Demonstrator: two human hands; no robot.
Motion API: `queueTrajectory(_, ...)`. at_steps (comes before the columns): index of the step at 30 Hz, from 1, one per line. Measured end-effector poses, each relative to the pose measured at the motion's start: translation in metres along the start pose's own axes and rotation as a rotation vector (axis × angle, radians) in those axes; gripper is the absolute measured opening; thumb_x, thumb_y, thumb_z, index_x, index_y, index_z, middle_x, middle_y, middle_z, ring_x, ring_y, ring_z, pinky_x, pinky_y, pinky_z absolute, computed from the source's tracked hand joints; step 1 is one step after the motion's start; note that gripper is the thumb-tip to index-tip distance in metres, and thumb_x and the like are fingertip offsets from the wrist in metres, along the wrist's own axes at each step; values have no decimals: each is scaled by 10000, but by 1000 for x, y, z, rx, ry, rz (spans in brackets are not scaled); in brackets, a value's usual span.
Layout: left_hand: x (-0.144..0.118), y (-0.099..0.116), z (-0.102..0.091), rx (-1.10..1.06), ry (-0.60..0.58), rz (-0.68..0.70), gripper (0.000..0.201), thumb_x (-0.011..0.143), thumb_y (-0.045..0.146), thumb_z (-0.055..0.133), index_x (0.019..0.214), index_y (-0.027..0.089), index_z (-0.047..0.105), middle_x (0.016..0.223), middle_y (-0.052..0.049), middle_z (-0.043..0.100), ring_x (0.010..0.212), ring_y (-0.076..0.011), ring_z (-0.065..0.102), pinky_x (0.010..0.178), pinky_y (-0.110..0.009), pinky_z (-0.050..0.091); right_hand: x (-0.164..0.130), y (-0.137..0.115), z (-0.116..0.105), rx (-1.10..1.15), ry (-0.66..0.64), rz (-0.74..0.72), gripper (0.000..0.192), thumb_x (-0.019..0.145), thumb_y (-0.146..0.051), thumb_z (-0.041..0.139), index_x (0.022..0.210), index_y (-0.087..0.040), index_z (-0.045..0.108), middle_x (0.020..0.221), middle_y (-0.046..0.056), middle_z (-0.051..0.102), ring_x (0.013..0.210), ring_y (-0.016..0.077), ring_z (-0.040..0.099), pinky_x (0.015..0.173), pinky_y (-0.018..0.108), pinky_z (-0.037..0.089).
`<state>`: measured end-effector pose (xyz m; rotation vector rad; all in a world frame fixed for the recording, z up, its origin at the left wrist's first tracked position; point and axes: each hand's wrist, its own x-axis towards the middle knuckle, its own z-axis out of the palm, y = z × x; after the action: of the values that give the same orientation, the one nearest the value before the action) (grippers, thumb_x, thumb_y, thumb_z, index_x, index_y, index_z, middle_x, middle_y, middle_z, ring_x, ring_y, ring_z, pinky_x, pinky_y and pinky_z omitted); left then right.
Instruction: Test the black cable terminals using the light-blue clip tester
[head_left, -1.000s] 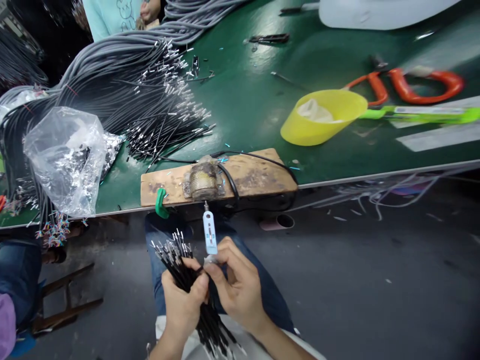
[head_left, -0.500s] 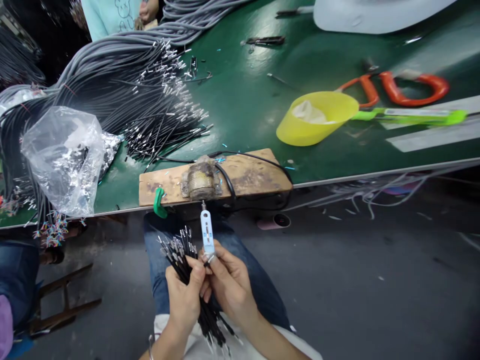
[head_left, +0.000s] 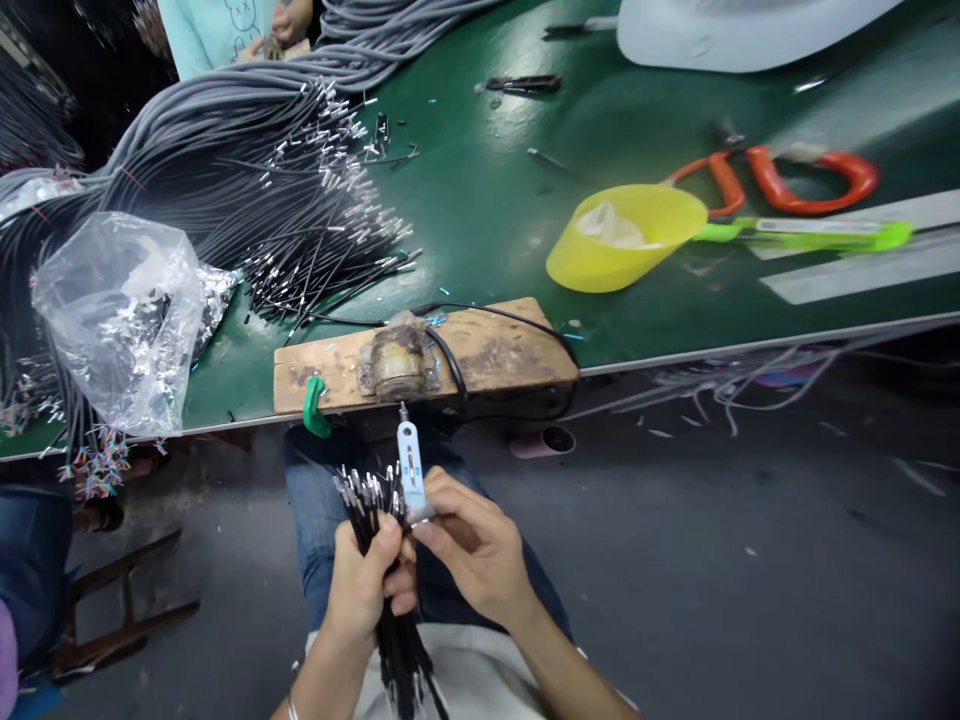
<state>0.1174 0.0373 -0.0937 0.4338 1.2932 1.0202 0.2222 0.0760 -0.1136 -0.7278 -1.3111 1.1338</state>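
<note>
My left hand is closed around a bundle of black cables, their silvery tips fanned out above the thumb. A light-blue flat tool with a slot points down from a small shaft on the motor. At its lower end, my right hand pinches a silvery cable end, thumb and forefinger closed. The fingers partly hide this cable, and its contact with the tool is unclear. Both hands are close together over my lap.
The motor sits on a wooden board with a green clamp at the table edge. Many grey cables and a plastic bag lie left. A yellow cup and orange-handled scissors lie right. A co-worker's hand shows behind.
My right hand has shifted slightly right and up, its fingers now at the tool's lower end. My left hand has turned the cable bundle more upright and closer to the tool.
</note>
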Motion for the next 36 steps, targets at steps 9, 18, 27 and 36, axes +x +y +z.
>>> queueTrajectory(9, 2, -15, -1, 82, 61, 129, 388, 629, 526, 683, 594, 174, 524, 386, 72, 380, 315, -45, 340, 319, -190, 289, -11, 2, 14, -322, 309, -229, 168, 771, -46, 506, 784, -205, 558, 689, 17, 497, 673, 169, 461, 612, 304, 402)
queueTrajectory(18, -2, 23, -12, 276, -5, 323, 195, 588, 376, 758, 594, 187, 708, 588, -48, 668, 586, -177, 620, 628, -292, 518, 19, -3, -12, 577, -363, 615, 328, 707, -482, 646, 696, -158, 603, 601, -6, 513, 539, 114, 473, 516, 245, 401)
queueTrajectory(27, -4, 28, -14, 344, 115, 522, 160, 611, 350, 740, 588, 197, 700, 593, -51, 667, 617, -195, 598, 664, -341, 505, 64, -15, -10, 366, -72, 606, 453, 600, -585, 674, 580, -134, 635, 536, -3, 547, 503, 98, 457, 472, 218, 370)
queueTrajectory(36, 21, 14, -10, 273, 42, 490, 244, 606, 409, 735, 550, 174, 693, 463, -34, 599, 419, -134, 513, 432, -265, 428, 56, -10, 13, 675, 32, 657, 421, 618, -563, 681, 647, -144, 668, 572, 37, 612, 483, 120, 508, 484, 245, 433)
